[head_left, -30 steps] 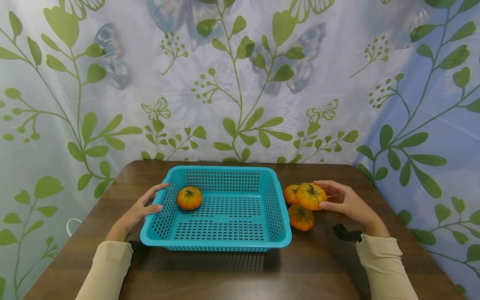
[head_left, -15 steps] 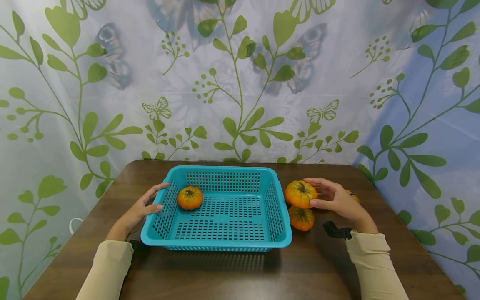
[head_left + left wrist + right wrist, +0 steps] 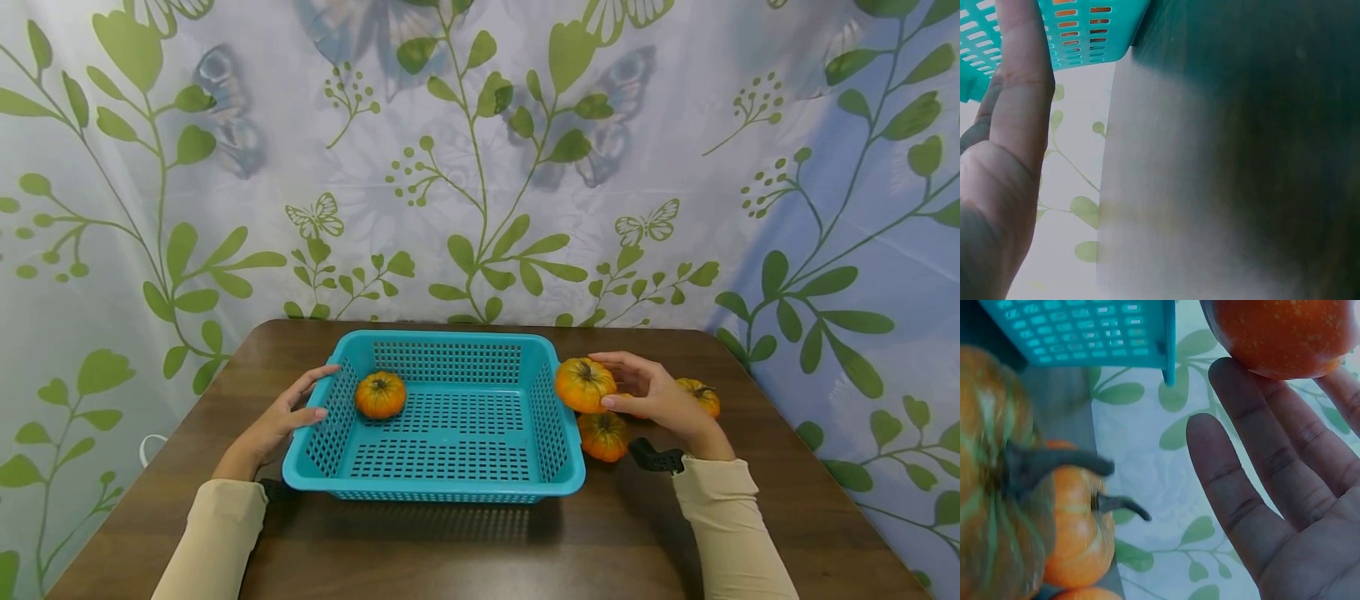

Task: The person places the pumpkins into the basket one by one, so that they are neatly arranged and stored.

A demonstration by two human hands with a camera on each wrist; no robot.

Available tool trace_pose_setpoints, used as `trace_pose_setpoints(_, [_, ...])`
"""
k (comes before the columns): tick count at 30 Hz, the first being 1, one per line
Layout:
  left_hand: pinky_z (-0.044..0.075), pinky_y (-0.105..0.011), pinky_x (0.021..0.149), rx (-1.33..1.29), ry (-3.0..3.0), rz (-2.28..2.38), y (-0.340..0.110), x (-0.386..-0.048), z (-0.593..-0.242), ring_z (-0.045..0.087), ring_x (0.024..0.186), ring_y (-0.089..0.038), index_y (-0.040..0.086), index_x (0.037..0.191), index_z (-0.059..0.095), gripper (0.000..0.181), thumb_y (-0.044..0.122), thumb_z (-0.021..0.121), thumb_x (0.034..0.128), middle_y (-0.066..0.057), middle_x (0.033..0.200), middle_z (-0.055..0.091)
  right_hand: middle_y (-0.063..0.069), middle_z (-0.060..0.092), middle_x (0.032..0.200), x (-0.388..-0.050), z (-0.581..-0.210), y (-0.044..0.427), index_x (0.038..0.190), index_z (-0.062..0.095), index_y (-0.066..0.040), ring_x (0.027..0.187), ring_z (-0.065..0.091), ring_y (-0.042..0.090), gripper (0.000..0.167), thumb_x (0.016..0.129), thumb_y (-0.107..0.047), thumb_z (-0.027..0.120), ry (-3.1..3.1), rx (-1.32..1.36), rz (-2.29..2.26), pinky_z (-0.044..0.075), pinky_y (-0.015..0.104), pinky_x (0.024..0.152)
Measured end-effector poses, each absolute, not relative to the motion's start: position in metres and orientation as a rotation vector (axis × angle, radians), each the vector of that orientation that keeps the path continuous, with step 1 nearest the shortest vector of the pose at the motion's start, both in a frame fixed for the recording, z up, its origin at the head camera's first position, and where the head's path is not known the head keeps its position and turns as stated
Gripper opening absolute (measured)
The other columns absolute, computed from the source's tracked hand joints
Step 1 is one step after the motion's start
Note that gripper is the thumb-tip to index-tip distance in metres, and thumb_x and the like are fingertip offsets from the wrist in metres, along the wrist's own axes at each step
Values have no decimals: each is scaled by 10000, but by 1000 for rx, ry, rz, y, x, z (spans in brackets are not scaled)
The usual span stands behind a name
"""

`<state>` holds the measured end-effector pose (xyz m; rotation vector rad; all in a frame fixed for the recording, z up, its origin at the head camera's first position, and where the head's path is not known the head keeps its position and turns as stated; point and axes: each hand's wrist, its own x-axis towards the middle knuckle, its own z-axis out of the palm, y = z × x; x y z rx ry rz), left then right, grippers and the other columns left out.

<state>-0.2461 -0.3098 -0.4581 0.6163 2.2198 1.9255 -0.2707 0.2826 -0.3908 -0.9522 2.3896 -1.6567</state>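
Observation:
My right hand (image 3: 652, 396) pinches a small orange pumpkin (image 3: 586, 385) between thumb and fingers, raised over the right rim of a turquoise basket (image 3: 442, 485). In the right wrist view the held pumpkin (image 3: 1291, 337) is at the top right, above the fingers. My left hand (image 3: 272, 427) holds the basket's left rim, thumb lapping over the edge; in the left wrist view a finger (image 3: 1022, 94) stretches along the perforated wall. Another pumpkin (image 3: 380, 396) lies inside the basket, near its left wall.
On the brown table (image 3: 420, 554), one pumpkin (image 3: 603, 437) sits against the basket's right side. A further pumpkin (image 3: 699, 397) lies behind my right hand. A leaf-patterned curtain (image 3: 480, 167) hangs behind the table. A white cord (image 3: 146, 450) shows at the left edge.
My right hand has carried its pumpkin leftward to the basket's right rim, uncovering a pumpkin behind the hand. My left hand and the basket have stayed put.

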Motion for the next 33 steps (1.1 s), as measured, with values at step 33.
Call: trace_pose_setpoints(33, [614, -385, 915, 612, 2162, 1968, -309, -247, -459, 602, 1213, -155, 371, 1591, 457, 586, 130, 579, 1071, -399, 1638, 187, 215, 650, 1416, -272, -354, 228, 1503, 570, 29, 1227, 669, 132, 590, 966, -47, 803, 2364, -1227, -1420, 562, 303, 1009])
